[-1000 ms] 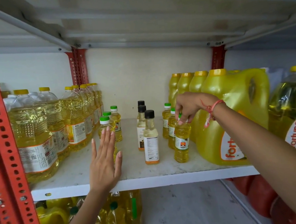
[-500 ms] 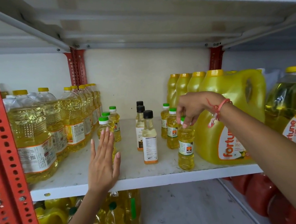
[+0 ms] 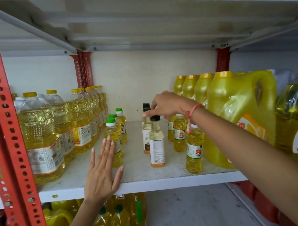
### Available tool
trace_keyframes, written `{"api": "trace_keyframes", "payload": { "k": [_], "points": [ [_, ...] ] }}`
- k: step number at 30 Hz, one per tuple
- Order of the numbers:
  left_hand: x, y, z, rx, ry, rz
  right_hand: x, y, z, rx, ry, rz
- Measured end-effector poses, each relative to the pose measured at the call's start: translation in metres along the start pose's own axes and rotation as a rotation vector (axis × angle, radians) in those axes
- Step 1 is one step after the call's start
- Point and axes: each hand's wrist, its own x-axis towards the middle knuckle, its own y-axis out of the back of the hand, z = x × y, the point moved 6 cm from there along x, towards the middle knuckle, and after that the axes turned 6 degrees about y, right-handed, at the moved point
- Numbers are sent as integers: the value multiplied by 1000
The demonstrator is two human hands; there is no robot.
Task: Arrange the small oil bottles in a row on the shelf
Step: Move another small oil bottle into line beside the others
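Small oil bottles stand in three front-to-back rows on the white shelf [image 3: 151, 184]. The left row of green-capped bottles [image 3: 112, 132] holds yellow oil. The middle row has black-capped bottles [image 3: 156, 145] with pale oil. On the right is a row of small yellow bottles [image 3: 193, 152] whose tops my right arm hides. My left hand [image 3: 103, 172] is flat and open at the shelf's front edge, fingertips against the front green-capped bottle. My right hand [image 3: 167, 105] is over the black caps, thumb and forefinger on either side of the middle bottle's cap [image 3: 147, 109]; whether they grip it is unclear.
Large yellow-capped oil bottles [image 3: 39, 138] line the left side. A big yellow Fortune jug [image 3: 235, 115] and tall yellow bottles [image 3: 189, 87] stand close on the right. A red perforated upright [image 3: 5, 126] frames the left. More oil bottles [image 3: 118, 223] sit on the level below.
My right hand let go of the front small yellow bottle, which now stands near the shelf's front, and moved left and back to the black caps. My left hand has barely moved.
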Motion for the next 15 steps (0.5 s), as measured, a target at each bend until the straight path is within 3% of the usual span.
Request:
{"api": "trace_keyframes", "payload": {
  "k": [4,10,15],
  "points": [
    [0,0,0,5,7,2,15,-9,-10,-125,-4,37],
    [0,-2,-2,24,9,1,27,-11,-8,90,34,-129],
    [-1,-3,-2,24,9,-4,30,-10,-10,83,58,-138]
  ]
}}
